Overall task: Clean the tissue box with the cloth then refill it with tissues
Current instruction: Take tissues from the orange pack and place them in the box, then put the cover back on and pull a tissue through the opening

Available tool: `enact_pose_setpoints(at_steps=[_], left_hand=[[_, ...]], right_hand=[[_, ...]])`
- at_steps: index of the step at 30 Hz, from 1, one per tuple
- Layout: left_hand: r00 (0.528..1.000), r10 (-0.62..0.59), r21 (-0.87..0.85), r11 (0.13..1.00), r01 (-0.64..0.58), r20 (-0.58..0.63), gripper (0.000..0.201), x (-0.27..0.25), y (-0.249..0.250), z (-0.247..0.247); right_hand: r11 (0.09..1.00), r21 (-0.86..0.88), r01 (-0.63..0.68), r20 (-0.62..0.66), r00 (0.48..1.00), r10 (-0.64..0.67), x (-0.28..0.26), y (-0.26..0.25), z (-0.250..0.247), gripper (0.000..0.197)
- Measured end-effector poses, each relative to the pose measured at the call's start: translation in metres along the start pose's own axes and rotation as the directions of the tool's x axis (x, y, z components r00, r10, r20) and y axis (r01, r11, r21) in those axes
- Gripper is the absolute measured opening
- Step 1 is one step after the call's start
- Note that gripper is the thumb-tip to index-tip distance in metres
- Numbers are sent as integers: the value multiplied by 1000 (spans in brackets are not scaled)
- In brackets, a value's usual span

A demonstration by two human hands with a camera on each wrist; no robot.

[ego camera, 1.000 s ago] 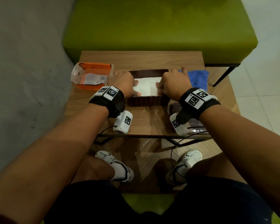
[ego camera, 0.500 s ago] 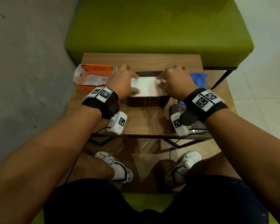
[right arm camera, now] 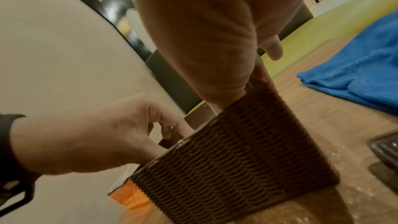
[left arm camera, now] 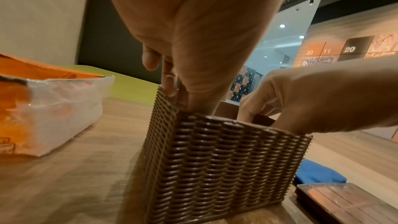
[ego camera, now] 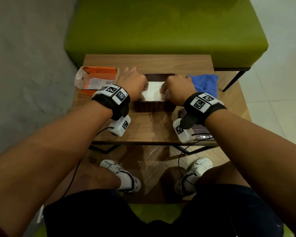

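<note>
- Brown woven-pattern rectangular tissue box point(ego camera: 152, 106), open-topped, sits mid-table point(ego camera: 143, 62) with white tissues point(ego camera: 153, 93) inside.
- Left hand point(ego camera: 132, 84) and right hand point(ego camera: 177, 88) reach into its two ends, fingers curled onto the tissues.
- Orange plastic wrapper point(ego camera: 96, 79) left of the box; label unreadable.
- Blue cloth point(ego camera: 207, 82) right of it.

Head view looks steeply down on table point(ego camera: 149, 64); wrist views close, low, both sharing woven box point(left arm camera: 219, 156)

We see the brown woven tissue box point(ego camera: 149, 106) upright mid-table, lid off, white tissues point(ego camera: 153, 93) stacked inside, roughly level with its rim. Blue cloth point(ego camera: 206, 83) lies crumpled just right of it.
</note>
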State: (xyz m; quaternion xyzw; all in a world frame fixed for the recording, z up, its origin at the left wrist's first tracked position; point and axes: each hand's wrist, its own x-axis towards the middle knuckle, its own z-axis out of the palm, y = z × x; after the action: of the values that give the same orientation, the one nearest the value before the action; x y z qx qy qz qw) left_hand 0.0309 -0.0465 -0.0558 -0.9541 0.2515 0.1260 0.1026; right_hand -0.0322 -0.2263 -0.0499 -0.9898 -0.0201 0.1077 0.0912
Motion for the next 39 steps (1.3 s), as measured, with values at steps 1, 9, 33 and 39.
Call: enact_pose_setpoints(at_steps=[1, 9, 33, 39], left_hand=[[1000, 7, 18, 1000, -7, -6, 48, 0, 1, 0], [999, 30, -105, 994, -34, -43, 38, -22, 1, -16], [941, -131, -929, 164, 331, 313, 19, -82, 170, 34], [951, -166, -950, 131, 282, 259, 20, -90, 160, 27]], right_hand=[[1000, 11, -4, 3, 1000, 4, 0, 1, 0, 20], [995, 76, 68, 0, 998, -68, -20, 9, -25, 25], [789, 279, -548, 159, 837, 524, -140, 115, 22, 15], [661, 436, -611, 180, 779, 601, -142, 120, 11, 13]])
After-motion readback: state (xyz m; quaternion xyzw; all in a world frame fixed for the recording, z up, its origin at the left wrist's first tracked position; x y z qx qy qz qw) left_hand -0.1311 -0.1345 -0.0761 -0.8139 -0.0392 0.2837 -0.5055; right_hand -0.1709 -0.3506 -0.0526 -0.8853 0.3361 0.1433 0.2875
